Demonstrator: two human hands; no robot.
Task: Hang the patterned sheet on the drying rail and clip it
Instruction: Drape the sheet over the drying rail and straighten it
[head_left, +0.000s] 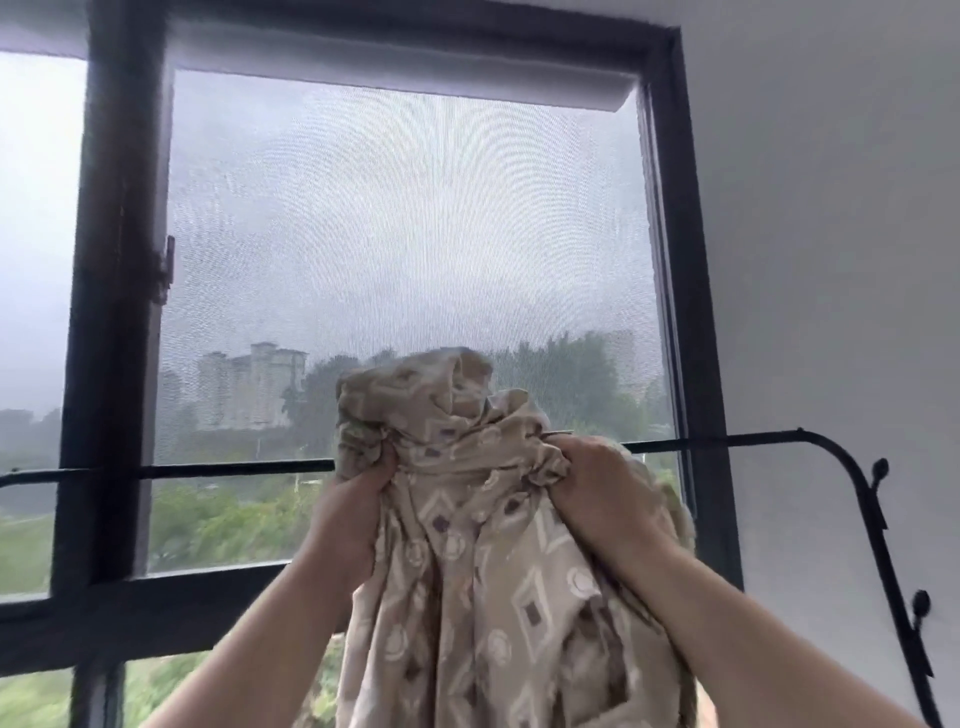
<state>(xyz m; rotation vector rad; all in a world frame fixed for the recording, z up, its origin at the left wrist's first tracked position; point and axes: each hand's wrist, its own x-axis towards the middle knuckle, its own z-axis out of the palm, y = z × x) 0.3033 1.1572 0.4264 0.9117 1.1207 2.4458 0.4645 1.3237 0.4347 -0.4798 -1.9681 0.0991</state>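
The patterned sheet (483, 571) is beige with white diamonds and circles. It is bunched up in front of me, its top lump rising above the black drying rail (234, 469), which runs level across the window. My left hand (358, 499) grips a gathered fold on the sheet's left side at rail height. My right hand (597, 483) grips a bunched fold on the right side, also at the rail. The rail's middle stretch is hidden behind the cloth. No clip is in view.
A dark-framed window (114, 312) with a mesh screen stands just behind the rail. The rail's right end curves down into a black bracket (878, 519) on the white wall (831, 260). Bare rail shows to the left and right of the sheet.
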